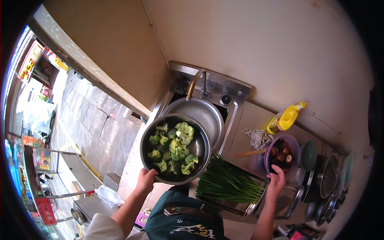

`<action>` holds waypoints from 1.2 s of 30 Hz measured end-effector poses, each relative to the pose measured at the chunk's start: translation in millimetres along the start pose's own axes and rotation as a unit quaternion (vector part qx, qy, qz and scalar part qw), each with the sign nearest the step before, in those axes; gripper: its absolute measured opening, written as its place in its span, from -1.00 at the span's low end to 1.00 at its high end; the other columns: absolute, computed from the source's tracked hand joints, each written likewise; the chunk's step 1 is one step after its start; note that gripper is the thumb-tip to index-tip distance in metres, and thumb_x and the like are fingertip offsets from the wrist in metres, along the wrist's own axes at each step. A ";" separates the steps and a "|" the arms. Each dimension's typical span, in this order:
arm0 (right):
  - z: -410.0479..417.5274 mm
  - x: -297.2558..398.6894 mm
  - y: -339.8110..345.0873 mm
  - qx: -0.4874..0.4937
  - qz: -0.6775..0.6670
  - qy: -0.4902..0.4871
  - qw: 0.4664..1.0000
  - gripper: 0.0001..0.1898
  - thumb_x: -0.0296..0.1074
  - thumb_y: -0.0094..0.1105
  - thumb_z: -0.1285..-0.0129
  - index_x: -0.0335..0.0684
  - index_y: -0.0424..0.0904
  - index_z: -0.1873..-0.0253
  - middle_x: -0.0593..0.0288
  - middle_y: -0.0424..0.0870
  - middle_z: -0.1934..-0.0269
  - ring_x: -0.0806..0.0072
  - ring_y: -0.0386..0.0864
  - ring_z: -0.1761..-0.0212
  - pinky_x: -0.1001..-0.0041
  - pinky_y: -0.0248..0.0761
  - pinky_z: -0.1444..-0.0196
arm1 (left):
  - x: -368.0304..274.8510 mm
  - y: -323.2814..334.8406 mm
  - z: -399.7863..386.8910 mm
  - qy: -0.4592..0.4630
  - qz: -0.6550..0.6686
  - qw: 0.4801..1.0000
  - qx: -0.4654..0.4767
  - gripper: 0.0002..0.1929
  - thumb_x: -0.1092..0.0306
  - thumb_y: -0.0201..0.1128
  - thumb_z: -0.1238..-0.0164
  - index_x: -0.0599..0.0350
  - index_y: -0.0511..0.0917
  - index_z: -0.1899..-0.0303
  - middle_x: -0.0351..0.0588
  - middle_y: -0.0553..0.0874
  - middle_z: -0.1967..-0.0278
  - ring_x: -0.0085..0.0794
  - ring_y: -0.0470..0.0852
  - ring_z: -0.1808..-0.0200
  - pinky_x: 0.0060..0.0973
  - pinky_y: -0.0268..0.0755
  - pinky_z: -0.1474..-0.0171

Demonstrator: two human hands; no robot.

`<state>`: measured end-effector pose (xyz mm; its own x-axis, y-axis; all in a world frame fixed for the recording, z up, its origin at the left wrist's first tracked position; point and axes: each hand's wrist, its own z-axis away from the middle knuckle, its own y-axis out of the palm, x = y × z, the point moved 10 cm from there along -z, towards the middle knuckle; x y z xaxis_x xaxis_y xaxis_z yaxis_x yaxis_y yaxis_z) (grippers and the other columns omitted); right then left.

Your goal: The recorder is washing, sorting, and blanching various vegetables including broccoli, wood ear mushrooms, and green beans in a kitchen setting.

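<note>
My left hand [146,180] grips the near left rim of a round metal bowl [197,147]. Broccoli florets [178,148] lie in the bowl, which is held over the near left part of a round metal basin [211,115] in the sink. My right hand [276,180] is at the near rim of a purple plastic bowl [295,144], its fingertips over the edge and its thumb outside. Brown mushrooms [281,156] and dark pieces fill that bowl. Between my hands, a bundle of green garlic chives [229,181] rests on a metal tray [246,210].
A curved faucet [196,82] reaches over the sink. Against the wall stands a yellow bottle [282,120], beside a crumpled rag [259,139] and wooden sticks [250,153]. A green bowl [308,156] and stacked strainers [328,177] are at right. Left, an opening faces a paved street [87,117].
</note>
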<state>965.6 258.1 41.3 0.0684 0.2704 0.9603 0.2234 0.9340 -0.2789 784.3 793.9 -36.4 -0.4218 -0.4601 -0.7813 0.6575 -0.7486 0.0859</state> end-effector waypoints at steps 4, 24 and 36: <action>41.4 61.1 135.2 0.173 -0.096 -0.025 0.980 -0.68 -0.71 -0.15 -0.24 -0.46 0.53 -0.04 0.01 0.64 -0.07 0.49 0.63 0.06 0.49 0.59 0.05 | 19.9 -14.9 -11.1 -0.043 0.037 0.998 -0.004 -0.78 0.59 0.07 -0.19 0.54 0.49 0.15 0.18 0.69 0.28 -0.08 0.74 0.34 -0.18 0.69 0.28; 172.6 144.8 301.0 0.364 -0.001 -0.163 0.917 -0.54 -0.68 -0.02 -0.09 -0.32 0.54 -0.14 0.01 0.55 -0.20 0.23 0.53 -0.25 0.38 0.37 -0.28 | 19.2 -60.9 -24.7 -0.036 0.084 0.994 0.067 -0.68 0.60 -0.03 -0.16 0.57 0.46 0.05 0.22 0.69 0.21 -0.05 0.75 0.32 -0.16 0.72 0.24; 247.7 137.8 530.6 0.388 0.226 -0.257 0.856 -0.17 -0.31 0.17 -0.15 -0.25 -0.02 -0.51 -0.50 -0.08 -0.44 -0.44 0.09 -0.40 -0.04 0.01 -0.46 | -8.9 -198.1 -16.9 -0.008 0.110 0.994 -0.014 -0.69 0.59 -0.01 -0.16 0.47 0.48 0.05 0.15 0.68 0.22 -0.10 0.75 0.28 -0.21 0.72 0.22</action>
<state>852.7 848.8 26.5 -0.5028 0.5260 0.6859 -0.4392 0.5280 -0.7268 668.4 954.3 -56.9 -0.2765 -0.6185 -0.7356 0.7521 -0.6157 0.2350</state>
